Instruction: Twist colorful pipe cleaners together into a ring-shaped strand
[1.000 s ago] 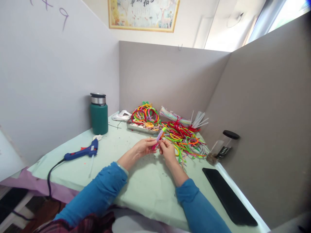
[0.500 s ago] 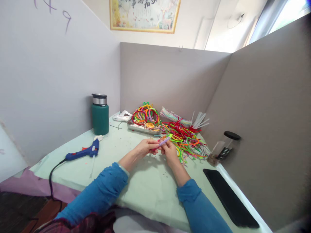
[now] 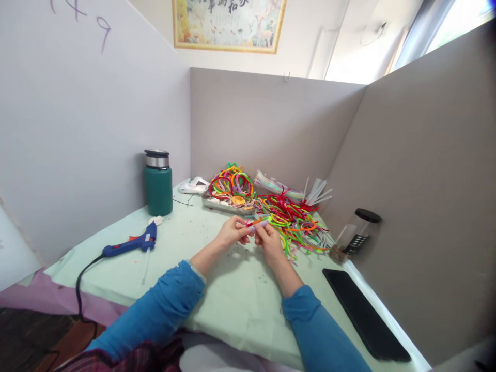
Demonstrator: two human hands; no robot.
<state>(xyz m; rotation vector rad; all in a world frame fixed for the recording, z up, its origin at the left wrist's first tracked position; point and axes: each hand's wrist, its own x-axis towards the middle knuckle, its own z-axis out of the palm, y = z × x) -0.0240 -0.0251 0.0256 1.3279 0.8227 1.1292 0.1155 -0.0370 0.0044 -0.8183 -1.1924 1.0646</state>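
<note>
My left hand and my right hand meet over the middle of the table, both closed in a pinch. Between them they hold a small piece of coloured pipe cleaners, with purple, orange and yellow-green parts showing. Its pink end lies by the left fingers; the yellow-green end points up to the right. Fingers partly hide it. Just beyond my right hand lies a tangled pile of pipe cleaners in red, green, yellow and orange. Behind my hands, a metal tray holds pipe-cleaner rings and small flat pieces.
At the left are a blue glue gun with a cord and a green bottle. Clear glue sticks stand at the back right. A black-lidded jar and a black flat slab lie right. Grey partitions surround the table.
The pipe-cleaner piece has turned in my fingers, so more orange now shows beside the purple. My hands stay in nearly the same place; the view has shifted slightly.
</note>
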